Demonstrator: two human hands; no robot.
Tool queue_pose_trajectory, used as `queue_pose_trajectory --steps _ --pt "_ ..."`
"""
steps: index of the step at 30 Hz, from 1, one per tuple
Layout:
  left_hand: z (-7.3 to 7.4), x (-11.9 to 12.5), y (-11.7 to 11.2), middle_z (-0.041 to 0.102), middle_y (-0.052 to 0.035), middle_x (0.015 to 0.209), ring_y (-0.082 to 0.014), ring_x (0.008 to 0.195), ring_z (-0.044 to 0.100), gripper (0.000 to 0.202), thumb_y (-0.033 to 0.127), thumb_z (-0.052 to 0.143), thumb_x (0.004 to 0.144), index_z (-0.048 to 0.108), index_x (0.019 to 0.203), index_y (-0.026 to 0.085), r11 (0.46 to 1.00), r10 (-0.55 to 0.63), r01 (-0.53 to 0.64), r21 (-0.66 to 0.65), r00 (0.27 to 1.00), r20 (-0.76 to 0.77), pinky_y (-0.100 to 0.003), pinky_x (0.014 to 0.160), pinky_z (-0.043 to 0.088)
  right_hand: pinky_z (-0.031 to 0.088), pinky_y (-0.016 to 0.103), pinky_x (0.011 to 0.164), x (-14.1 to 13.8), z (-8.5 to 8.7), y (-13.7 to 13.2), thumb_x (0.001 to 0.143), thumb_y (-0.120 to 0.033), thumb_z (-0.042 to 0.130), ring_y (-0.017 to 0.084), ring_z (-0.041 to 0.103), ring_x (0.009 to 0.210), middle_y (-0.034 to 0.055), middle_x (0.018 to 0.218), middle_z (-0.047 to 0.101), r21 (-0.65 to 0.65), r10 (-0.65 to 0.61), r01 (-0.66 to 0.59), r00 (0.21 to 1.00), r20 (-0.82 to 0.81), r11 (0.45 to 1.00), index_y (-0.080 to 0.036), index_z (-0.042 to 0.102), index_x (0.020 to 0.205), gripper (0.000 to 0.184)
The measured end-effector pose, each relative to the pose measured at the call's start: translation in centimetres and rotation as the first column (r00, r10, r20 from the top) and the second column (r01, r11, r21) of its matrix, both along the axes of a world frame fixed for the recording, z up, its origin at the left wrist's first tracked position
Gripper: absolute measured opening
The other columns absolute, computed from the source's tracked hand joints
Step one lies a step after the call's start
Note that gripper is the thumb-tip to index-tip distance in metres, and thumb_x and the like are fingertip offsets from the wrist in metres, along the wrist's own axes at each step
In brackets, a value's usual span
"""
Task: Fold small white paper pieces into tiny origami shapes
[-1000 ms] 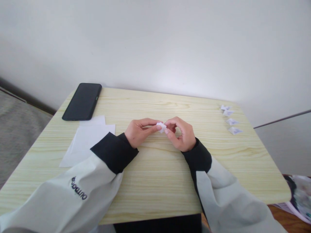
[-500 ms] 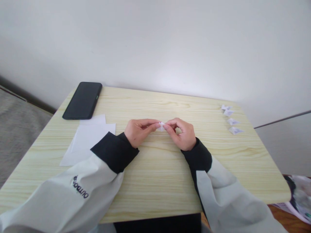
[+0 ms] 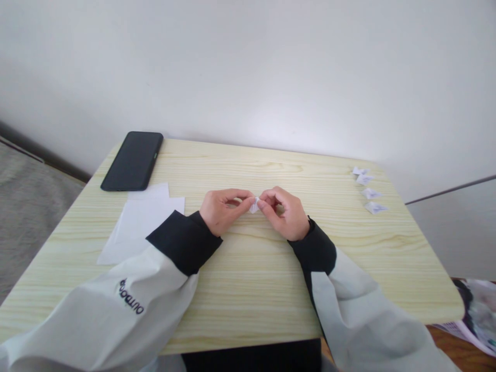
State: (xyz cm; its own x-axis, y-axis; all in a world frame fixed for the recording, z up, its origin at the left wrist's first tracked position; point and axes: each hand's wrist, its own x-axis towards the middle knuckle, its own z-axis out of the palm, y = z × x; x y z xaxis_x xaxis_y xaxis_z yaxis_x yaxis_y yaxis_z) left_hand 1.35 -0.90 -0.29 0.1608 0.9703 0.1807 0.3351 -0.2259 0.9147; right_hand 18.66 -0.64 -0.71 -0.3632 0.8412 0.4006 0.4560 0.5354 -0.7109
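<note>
Over the middle of the table, my left hand [image 3: 225, 207] and my right hand [image 3: 285, 212] pinch a small piece of folded white paper [image 3: 254, 206] between thumbs and forefingers. The left fingertips grip its left side, the right ones its right side. Its lower part shows as a little point facing me; the fingertips hide the rest. At the table's right side several small folded white paper pieces [image 3: 375, 207] lie in a column, each with a pointed end.
A black tablet or large phone [image 3: 132, 161] lies at the table's back left corner. Below it, white paper sheets [image 3: 145, 219] overlap beside my left sleeve. The wood-grain table [image 3: 248, 289] meets a white wall [image 3: 248, 77]. A bin-like container [image 3: 478, 330] stands at lower right.
My right hand has shifted slightly left, closer to my left hand. The folded paper has turned a little, and its lower point shows more clearly between my fingertips.
</note>
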Motion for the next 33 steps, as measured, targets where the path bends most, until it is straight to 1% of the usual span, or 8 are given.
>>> queue_pose_trajectory --steps 4,10,14,20,24,27,30,33 --pt "-0.19 -0.08 0.02 0.071 -0.0040 0.078 -0.0127 0.068 0.062 0.021 0.033 0.060 0.076 0.072 0.078 0.016 0.995 -0.057 0.063 0.072 0.995 -0.087 -0.020 0.062 0.048 0.040 0.021 0.053 0.06 0.08 0.09 0.085 -0.025 0.048 0.008 0.045 0.053 -0.0017 0.063 0.051 0.065 0.021 -0.023 0.999 0.030 0.998 -0.017 0.055 0.081 0.011" --pt "-0.58 -0.29 -0.03 0.071 -0.0034 0.079 -0.0141 0.067 0.063 0.028 0.041 0.057 0.078 0.071 0.082 0.018 0.997 -0.001 0.014 0.079 0.986 -0.165 -0.023 0.064 0.049 0.038 0.021 0.052 -0.04 0.05 0.17 0.087 -0.027 0.049 0.009 0.044 0.053 -0.0018 0.063 0.051 0.047 -0.003 0.000 0.998 0.056 0.999 -0.018 0.054 0.080 0.012" --pt "-0.37 -0.08 -0.23 0.071 -0.0025 0.079 -0.0141 0.069 0.063 0.027 0.041 0.058 0.078 0.070 0.081 0.017 0.998 0.008 0.001 0.070 0.992 -0.123 -0.023 0.066 0.050 0.038 0.020 0.053 -0.23 -0.02 0.11 0.088 -0.026 0.047 0.009 0.045 0.055 -0.0010 0.065 0.052 0.039 0.006 -0.008 0.999 0.054 0.999 -0.018 0.052 0.079 0.013" --pt "-0.11 0.21 -0.11 0.070 -0.0041 0.079 -0.0143 0.068 0.062 0.033 0.045 0.058 0.076 0.067 0.082 0.014 0.997 -0.057 0.057 -0.057 0.998 0.000 -0.022 0.061 0.050 0.038 0.021 0.054 -0.22 -0.06 0.03 0.087 -0.024 0.046 0.009 0.046 0.057 -0.0002 0.067 0.052 0.056 -0.017 0.014 0.999 0.039 0.998 -0.017 0.052 0.078 0.013" --pt "-0.36 0.04 0.11 0.070 -0.0050 0.085 -0.0136 0.066 0.062 0.037 0.047 0.062 0.072 0.066 0.089 0.014 0.991 -0.110 0.107 -0.076 0.994 -0.030 -0.023 0.060 0.050 0.037 0.020 0.051 -0.07 -0.23 -0.04 0.088 -0.028 0.046 0.009 0.044 0.054 -0.0011 0.065 0.051 0.009 -0.038 0.038 0.999 -0.013 0.999 -0.018 0.051 0.079 0.014" --pt "-0.57 -0.08 0.20 0.070 -0.0034 0.079 -0.0120 0.059 0.059 0.036 0.047 0.062 0.072 0.067 0.087 0.015 0.987 -0.130 0.123 -0.101 0.990 -0.058 -0.023 0.058 0.049 0.036 0.020 0.049 -0.10 -0.39 -0.11 0.087 -0.030 0.046 0.008 0.044 0.052 -0.0019 0.064 0.051 -0.050 -0.036 0.034 0.998 -0.050 0.998 -0.017 0.051 0.082 0.015" --pt "-0.65 -0.12 0.21 0.070 -0.0028 0.076 -0.0128 0.063 0.061 0.033 0.045 0.063 0.072 0.068 0.081 0.014 0.988 -0.120 0.118 -0.098 0.993 -0.013 -0.023 0.062 0.049 0.036 0.020 0.048 -0.18 -0.43 -0.16 0.087 -0.031 0.046 0.008 0.043 0.050 -0.0028 0.061 0.049 -0.096 -0.017 0.012 0.999 -0.052 0.995 -0.017 0.051 0.082 0.016" --pt "-0.67 -0.15 0.19 0.070 -0.0024 0.076 -0.0136 0.067 0.062 0.030 0.043 0.064 0.072 0.067 0.078 0.014 0.988 -0.131 0.132 -0.084 0.991 0.018 -0.024 0.067 0.050 0.035 0.021 0.048 -0.23 -0.30 -0.23 0.087 -0.031 0.047 0.008 0.042 0.051 -0.0024 0.061 0.049 -0.078 -0.003 0.000 0.999 -0.033 0.997 -0.017 0.052 0.077 0.018"
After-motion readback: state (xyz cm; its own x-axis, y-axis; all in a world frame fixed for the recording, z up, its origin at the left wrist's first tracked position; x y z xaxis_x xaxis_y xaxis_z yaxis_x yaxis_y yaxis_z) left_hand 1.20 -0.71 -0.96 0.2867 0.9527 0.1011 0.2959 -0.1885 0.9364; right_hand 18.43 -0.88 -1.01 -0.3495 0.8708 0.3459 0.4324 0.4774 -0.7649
